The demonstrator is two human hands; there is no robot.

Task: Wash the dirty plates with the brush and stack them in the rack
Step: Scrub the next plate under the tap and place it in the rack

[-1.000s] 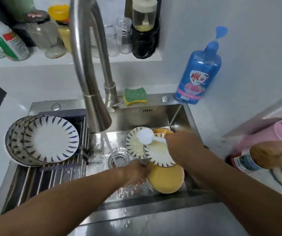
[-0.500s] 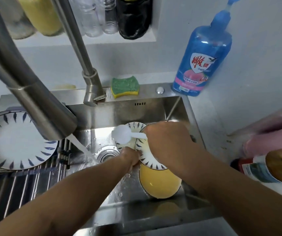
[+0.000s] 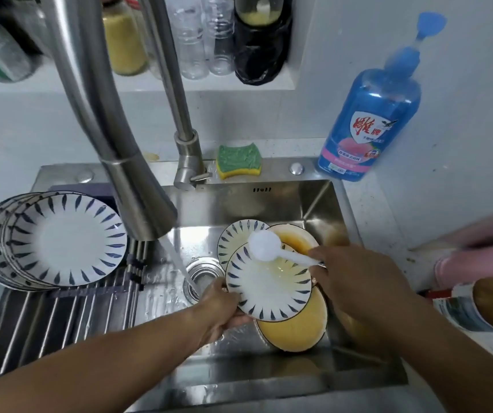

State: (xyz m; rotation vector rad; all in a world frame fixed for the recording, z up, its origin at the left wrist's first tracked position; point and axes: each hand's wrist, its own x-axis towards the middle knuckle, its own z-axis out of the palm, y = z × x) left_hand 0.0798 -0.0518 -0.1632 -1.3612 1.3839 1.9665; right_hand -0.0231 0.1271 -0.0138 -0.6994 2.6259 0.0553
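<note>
My left hand [image 3: 220, 305] grips the left rim of a white plate with blue dashes [image 3: 266, 289], held tilted over the sink. My right hand [image 3: 355, 278] holds the handle of a white dish brush [image 3: 264, 244], whose round head lies on the plate's upper edge. Under the held plate sit a plate full of yellow liquid [image 3: 296, 332], another blue-dashed plate [image 3: 235, 238] and a brown-stained plate [image 3: 296, 236]. Several clean plates [image 3: 60, 239] stand stacked on the rack [image 3: 54, 320] at the left.
The steel faucet [image 3: 138, 186] runs water into the drain [image 3: 202, 274] just left of my left hand. A green and yellow sponge [image 3: 238, 160] and a blue soap bottle [image 3: 370, 114] stand behind the sink. Bottles and jars line the shelf; more bottles lie at the right.
The held plate has tilted up so that its face shows more fully, and the brush head now lies on its upper edge. The camera has pulled back and shifted left.
</note>
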